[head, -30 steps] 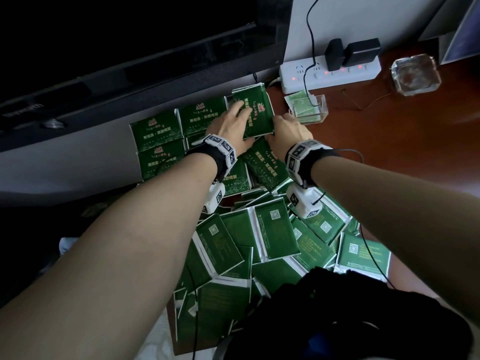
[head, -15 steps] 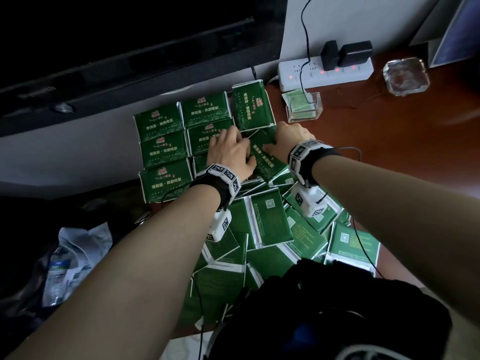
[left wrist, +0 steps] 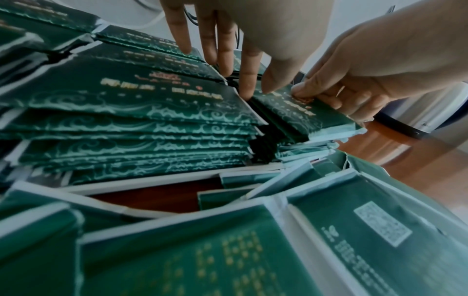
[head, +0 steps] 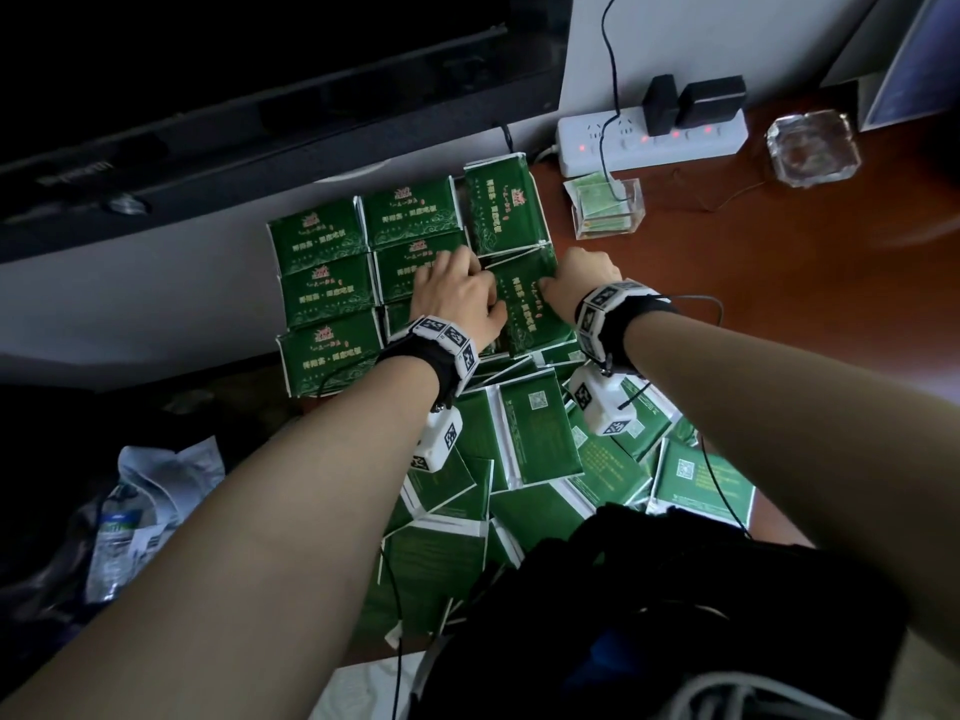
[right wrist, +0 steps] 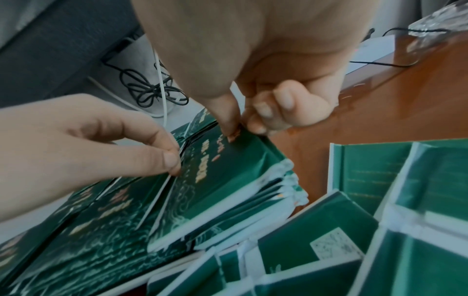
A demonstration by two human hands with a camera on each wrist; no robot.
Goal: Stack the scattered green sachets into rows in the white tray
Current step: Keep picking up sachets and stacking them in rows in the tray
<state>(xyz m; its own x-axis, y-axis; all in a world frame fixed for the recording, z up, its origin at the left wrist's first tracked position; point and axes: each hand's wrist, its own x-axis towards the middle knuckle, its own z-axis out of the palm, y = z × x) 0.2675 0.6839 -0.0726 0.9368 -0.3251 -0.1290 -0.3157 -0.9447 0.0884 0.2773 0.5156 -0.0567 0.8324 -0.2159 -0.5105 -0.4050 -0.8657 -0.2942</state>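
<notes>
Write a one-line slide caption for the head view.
Both hands, left hand and right hand, square a green sachet stack.

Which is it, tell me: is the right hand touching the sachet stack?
Touching. The right wrist view shows the right hand pinching the far edge of the sachet stack, thumb on top.

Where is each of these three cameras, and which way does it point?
Head: worn on the head, looks down at the desk; shows both forearms, left hand, right hand.
Left wrist: on the left wrist, looks along the fingers over the stacked sachets; the right hand shows too.
Right wrist: on the right wrist, looks toward the sachet; the left hand shows too.
Shared: all three show both hands on the same sachet.
</notes>
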